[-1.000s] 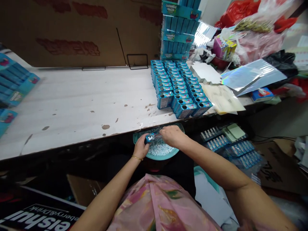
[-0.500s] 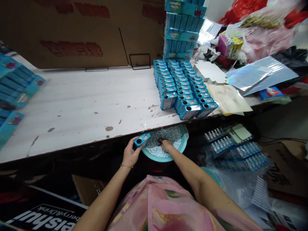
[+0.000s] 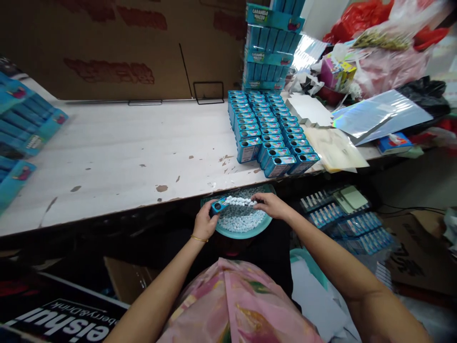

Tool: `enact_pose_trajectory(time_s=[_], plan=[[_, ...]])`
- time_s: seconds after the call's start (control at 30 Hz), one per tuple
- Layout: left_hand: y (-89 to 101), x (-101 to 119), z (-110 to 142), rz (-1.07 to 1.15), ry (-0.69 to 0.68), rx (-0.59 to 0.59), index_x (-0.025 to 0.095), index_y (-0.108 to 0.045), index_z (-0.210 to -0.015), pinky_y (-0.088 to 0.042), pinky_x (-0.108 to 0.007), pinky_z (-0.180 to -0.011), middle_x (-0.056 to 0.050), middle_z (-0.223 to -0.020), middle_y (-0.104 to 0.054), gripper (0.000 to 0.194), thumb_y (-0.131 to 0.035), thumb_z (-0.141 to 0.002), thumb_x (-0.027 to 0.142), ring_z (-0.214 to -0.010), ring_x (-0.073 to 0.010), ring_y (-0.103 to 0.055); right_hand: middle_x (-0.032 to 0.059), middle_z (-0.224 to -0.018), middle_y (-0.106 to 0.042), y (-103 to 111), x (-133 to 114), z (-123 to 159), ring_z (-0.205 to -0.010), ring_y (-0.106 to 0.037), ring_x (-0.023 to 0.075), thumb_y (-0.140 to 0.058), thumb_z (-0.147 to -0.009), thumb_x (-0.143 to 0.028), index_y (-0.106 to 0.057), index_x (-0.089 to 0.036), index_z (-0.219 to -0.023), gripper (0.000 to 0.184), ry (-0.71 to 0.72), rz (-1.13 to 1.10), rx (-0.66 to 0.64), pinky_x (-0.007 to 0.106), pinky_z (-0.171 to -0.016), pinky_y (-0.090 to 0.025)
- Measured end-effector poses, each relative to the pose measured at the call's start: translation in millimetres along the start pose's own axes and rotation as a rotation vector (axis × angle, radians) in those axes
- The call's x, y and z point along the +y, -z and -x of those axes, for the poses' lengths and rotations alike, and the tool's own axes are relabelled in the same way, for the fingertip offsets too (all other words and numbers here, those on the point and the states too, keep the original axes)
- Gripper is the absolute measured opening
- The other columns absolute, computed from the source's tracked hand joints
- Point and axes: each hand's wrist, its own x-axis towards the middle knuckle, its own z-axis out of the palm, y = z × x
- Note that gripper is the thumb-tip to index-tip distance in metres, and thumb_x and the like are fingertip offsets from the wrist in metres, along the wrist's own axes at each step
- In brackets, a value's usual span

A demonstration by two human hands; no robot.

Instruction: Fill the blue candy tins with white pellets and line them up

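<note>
My left hand is closed around a small blue tin, tilted at the left rim of a turquoise basin. White pellet candies fill the basin. Over them my right hand pinches the end of a narrow scoop, itself mostly hidden under a long heap of white candies. The heap's left end meets the top of the tin; the tin's opening is too small to make out.
Rows of upright blue tins stand on the white table, with stacked display boxes behind. More display boxes are at left. White cards and plastic sheets lie right. Packed trays sit below.
My right hand has risen out of the candies with a loaded scoop, now level with the tin. My left hand has shifted slightly right with the tin.
</note>
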Motion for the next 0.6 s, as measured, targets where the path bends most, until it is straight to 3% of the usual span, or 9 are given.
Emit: enact_pose_trajectory(time_s=[0.13,0.27,0.43,0.6], plan=[[-13.6,7.4,-2.1,-0.083,-0.032,-0.028,0.015,-0.050,-0.106,-0.039,-0.037,-0.090,-0.009,-0.106,-0.056,0.041,-0.048,-0.066,0.014,-0.101,-0.0215,-0.051,0.0034,-0.094,-0.064,15.4,-34.4,-1.4,-0.087,-0.056,0.0191,-0.049,-0.075,-0.031,-0.057,-0.025,-0.102,0.029,-0.019,0.300,-0.049,0.028,-0.071,-0.040],[-18.6,8.3,-0.2,-0.137,-0.074,-0.048,0.014,-0.050,-0.106,-0.038,-0.038,-0.092,-0.010,-0.107,-0.056,0.043,-0.046,-0.063,0.010,-0.102,-0.0226,-0.050,0.0095,-0.092,-0.064,16.8,-63.8,-2.3,-0.085,-0.058,0.0228,-0.042,-0.078,-0.027,-0.059,-0.020,-0.097,0.026,-0.001,0.555,-0.079,0.033,-0.070,-0.042],[-19.6,3.8,-0.1,-0.149,-0.060,-0.058,0.012,-0.050,-0.106,-0.038,-0.038,-0.092,-0.011,-0.107,-0.056,0.043,-0.045,-0.063,0.010,-0.102,-0.0227,-0.050,0.0132,-0.088,-0.063,20.0,-88.9,-5.2,-0.081,-0.060,0.0225,-0.038,-0.077,-0.014,-0.060,-0.014,-0.090,0.026,0.061,0.652,-0.081,0.033,-0.067,-0.044],[-18.3,2.4,-5.0,-0.100,-0.008,-0.061,0.016,-0.049,-0.105,-0.040,-0.038,-0.089,-0.008,-0.104,-0.057,0.042,-0.047,-0.063,0.012,-0.099,-0.0218,-0.052,0.0128,-0.092,-0.063,26.1,-88.1,-9.8,-0.082,-0.059,0.0228,-0.041,-0.077,-0.020,-0.060,-0.015,-0.092,0.024,0.039,0.663,-0.102,0.033,-0.067,-0.044]])
